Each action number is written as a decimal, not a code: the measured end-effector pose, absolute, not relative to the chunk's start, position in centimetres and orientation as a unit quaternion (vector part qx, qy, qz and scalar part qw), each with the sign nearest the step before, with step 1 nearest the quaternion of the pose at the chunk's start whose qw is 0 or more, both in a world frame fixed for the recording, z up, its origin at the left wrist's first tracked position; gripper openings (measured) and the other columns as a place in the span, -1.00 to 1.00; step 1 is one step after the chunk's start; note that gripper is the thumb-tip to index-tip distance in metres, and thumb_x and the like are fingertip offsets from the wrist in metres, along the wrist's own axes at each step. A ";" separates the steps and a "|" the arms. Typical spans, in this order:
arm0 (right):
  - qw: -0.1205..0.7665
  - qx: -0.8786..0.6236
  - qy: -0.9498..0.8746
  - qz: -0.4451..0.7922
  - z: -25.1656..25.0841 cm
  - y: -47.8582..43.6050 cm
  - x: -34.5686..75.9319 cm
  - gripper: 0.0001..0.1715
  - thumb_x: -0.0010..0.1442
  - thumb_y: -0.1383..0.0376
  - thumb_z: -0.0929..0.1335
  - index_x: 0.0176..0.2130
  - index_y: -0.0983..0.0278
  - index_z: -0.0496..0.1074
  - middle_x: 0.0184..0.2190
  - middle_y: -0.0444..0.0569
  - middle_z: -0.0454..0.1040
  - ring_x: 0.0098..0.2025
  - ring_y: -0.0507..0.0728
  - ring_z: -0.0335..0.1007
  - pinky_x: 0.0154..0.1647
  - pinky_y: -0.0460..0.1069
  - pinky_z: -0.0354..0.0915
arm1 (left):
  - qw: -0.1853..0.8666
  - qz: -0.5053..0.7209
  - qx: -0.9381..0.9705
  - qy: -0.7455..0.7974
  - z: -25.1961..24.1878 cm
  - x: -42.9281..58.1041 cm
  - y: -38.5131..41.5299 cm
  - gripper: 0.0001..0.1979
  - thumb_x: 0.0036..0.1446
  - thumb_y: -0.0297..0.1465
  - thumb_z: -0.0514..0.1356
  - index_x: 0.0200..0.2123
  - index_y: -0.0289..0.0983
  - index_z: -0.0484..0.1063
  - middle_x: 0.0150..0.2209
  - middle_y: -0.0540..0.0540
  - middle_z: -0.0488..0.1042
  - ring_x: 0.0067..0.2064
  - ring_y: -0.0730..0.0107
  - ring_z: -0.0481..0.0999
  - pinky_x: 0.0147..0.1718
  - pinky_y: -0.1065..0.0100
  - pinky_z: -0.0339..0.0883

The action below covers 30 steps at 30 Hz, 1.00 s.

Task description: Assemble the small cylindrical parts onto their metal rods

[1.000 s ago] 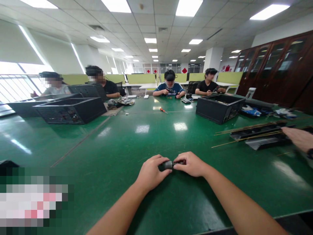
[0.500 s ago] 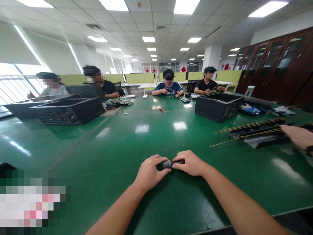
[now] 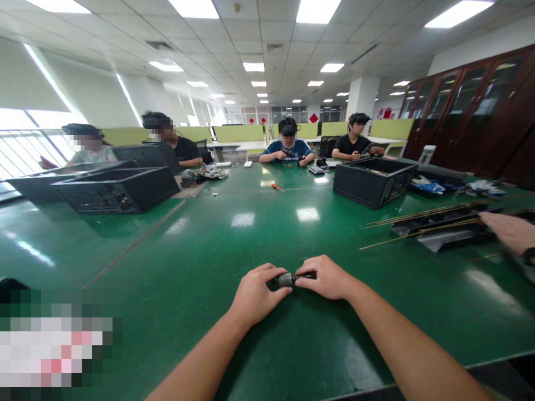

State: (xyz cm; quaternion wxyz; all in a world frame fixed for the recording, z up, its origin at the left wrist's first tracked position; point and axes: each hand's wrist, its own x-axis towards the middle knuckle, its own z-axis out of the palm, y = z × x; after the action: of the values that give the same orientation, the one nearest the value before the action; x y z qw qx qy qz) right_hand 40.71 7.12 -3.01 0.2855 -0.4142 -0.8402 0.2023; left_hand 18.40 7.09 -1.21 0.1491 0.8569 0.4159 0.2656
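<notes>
Over the near middle of the green table, my left hand (image 3: 256, 294) is closed around a small grey and black cylinder (image 3: 285, 280), which looks like a drill chuck. My right hand (image 3: 326, 278) pinches a thin dark rod-like piece (image 3: 310, 275) between thumb and fingers. The rod's left end meets the cylinder's right end or lies very close to it; whether they are joined, I cannot tell. My fingers cover part of both pieces.
An orange-handled screwdriver (image 3: 276, 187) lies farther off on the table (image 3: 200, 245). Black computer cases stand left (image 3: 154, 189) and right (image 3: 355, 186). Thin brass-coloured rods (image 3: 388, 241) and dark metal channels (image 3: 449, 240) lie right, near another person's hand (image 3: 504, 231). Several people sit across.
Both my hands stay almost in place, with the cylinder and the rod held as before. At far left, a co-worker's hand has shifted slightly.
</notes>
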 end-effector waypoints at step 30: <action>0.275 -0.424 -0.838 0.208 -2.4 7.0 40.8 -0.75 0.20 0.18 0.37 -0.22 0.23 0.60 -0.34 -0.04 0.58 -0.31 0.08 0.44 -0.28 -0.07 0.23 | 0.150 0.262 0.856 0.420 -0.9 18.4 7.0 -0.77 0.03 -0.33 0.28 -0.18 -0.10 0.55 -0.25 -0.02 0.53 -0.23 0.29 0.50 -0.18 0.32 0.35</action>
State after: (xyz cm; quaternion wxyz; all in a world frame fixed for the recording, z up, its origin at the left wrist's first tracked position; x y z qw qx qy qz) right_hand 40.81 6.98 -2.43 0.2752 -0.4237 -0.8375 0.2082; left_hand 18.41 7.01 -0.85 0.1499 0.8559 0.4203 0.2616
